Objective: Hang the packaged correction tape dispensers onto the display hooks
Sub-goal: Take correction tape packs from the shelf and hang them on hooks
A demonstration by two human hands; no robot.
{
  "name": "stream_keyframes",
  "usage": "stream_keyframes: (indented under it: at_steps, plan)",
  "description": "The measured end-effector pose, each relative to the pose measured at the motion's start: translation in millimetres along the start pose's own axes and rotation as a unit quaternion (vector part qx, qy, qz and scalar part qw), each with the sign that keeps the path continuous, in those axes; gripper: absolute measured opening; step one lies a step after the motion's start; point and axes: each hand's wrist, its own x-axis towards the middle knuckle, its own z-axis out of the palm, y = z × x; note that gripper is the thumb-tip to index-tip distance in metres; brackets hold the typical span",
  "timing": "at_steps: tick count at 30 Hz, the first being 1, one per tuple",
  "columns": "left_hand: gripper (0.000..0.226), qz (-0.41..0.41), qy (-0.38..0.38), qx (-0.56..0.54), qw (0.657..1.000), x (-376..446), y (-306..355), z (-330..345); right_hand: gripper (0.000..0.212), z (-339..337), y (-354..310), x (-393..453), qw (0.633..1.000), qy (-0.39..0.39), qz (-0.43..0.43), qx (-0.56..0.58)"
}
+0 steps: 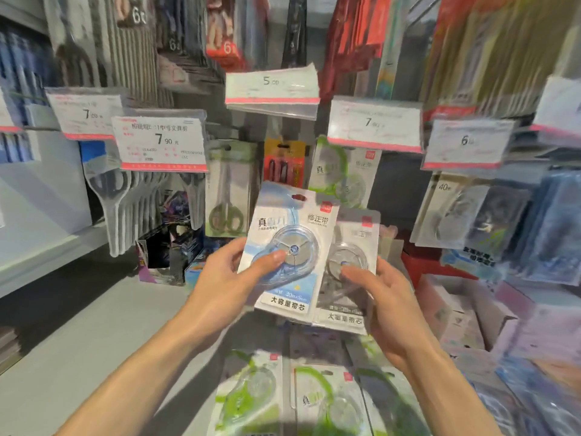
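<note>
My left hand [226, 275] grips a blue packaged correction tape dispenser [289, 243], thumb pressed on its clear blister. Partly tucked behind it on the right is a grey packaged correction tape dispenser [349, 278], which my right hand [386, 297] holds. Both packs are upright and tilted slightly, in front of the display. A green correction tape pack [339, 171] hangs on a hook behind them, under a "7" price tag [374, 125]. More green packs [327, 401] lie below my arms.
Packaged scissors [228, 190] hang left of the green pack, with a red-and-yellow pack [284, 165] between them. Price tags [160, 143] stick out on hook ends across the display. Blurred packs [503, 221] hang at right; boxes [452, 309] sit lower right. A white shelf [47, 247] lies left.
</note>
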Motion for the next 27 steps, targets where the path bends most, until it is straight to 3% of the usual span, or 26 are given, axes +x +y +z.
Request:
stream_keyframes:
  at_steps: [3,9,15,27]
  plan:
    - [0.029,0.048,0.033,0.008,0.998,4,12,1,0.033,-21,-11,2,0.998,0.038,-0.034,-0.036]
    - [0.025,0.121,0.041,0.012,0.992,4,35,14,0.042,-36,-31,1,0.991,0.051,-0.093,-0.079]
    - [0.028,0.171,0.034,0.0,0.985,-1,49,22,0.025,-29,-47,4,0.982,0.046,-0.144,-0.116]
    - [0.032,0.196,0.025,-0.045,0.979,0,58,27,0.028,-7,-71,45,0.974,0.048,-0.18,-0.127]
